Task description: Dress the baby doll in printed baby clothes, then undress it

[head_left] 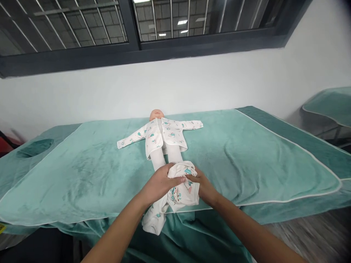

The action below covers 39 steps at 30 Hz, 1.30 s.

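Observation:
A baby doll (pixel 157 114) lies on its back, head toward the wall, on a green bed cover. It wears an unfastened white printed jacket (pixel 172 133) with both sleeves spread out. Its white legs (pixel 157 159) point toward me. White printed baby pants (pixel 183 195) are bunched at the foot of the leg on the right. My left hand (pixel 161 180) and my right hand (pixel 204 184) grip this bunch from either side, thumbs on top. The other pant leg (pixel 155 219) hangs by the bed's near edge. The doll's feet are hidden in the cloth.
The bed (pixel 90 164) has a green plush cover with white piping and a face hole (pixel 37 147) at its left end. A white wall (pixel 164 87) and a dark-framed, barred window (pixel 137 47) stand behind it. A green padded seat or bed (pixel 331 104) is at far right.

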Each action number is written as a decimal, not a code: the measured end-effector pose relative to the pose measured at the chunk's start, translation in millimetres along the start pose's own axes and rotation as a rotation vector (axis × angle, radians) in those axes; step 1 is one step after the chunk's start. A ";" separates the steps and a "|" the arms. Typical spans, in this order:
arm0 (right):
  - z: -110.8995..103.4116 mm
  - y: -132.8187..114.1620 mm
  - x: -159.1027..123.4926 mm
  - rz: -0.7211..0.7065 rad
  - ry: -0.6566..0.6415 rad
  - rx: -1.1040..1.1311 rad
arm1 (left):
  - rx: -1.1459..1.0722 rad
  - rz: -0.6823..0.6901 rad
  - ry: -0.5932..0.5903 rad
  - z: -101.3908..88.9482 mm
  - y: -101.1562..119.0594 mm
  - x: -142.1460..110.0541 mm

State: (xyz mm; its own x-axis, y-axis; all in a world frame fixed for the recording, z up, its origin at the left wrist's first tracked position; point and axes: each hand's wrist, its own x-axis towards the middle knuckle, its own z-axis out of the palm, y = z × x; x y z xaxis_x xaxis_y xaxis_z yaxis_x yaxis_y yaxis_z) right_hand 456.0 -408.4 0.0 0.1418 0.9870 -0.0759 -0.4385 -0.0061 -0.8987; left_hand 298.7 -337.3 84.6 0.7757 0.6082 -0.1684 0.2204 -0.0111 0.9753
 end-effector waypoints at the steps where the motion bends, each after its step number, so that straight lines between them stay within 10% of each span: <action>1: 0.7 0.7 1.4 -0.006 0.018 0.020 | 0.014 0.007 0.020 2.3 -0.6 1.3; 11: -6.4 10.3 7.0 -0.038 0.098 -0.052 | 0.142 -0.008 0.050 -13.6 -6.4 12.2; 20: 6.6 8.9 29.1 -0.057 0.116 0.065 | 0.197 0.095 0.350 -14.7 -5.2 41.0; 30: -5.3 10.9 4.6 0.096 0.041 0.294 | 0.156 -0.014 -0.233 -33.7 -0.1 8.0; 39: -1.3 4.8 14.4 -0.045 -0.040 0.214 | 0.449 0.254 0.256 -21.2 -3.2 31.8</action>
State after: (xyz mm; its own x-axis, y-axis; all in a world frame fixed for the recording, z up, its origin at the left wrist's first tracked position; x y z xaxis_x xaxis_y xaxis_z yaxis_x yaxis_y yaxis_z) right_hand 457.1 -394.5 -5.9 0.1326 0.9910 -0.0165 -0.6117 0.0687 -0.7881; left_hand 310.1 -301.1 79.1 0.6812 0.7149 0.1577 0.3189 -0.4836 0.8151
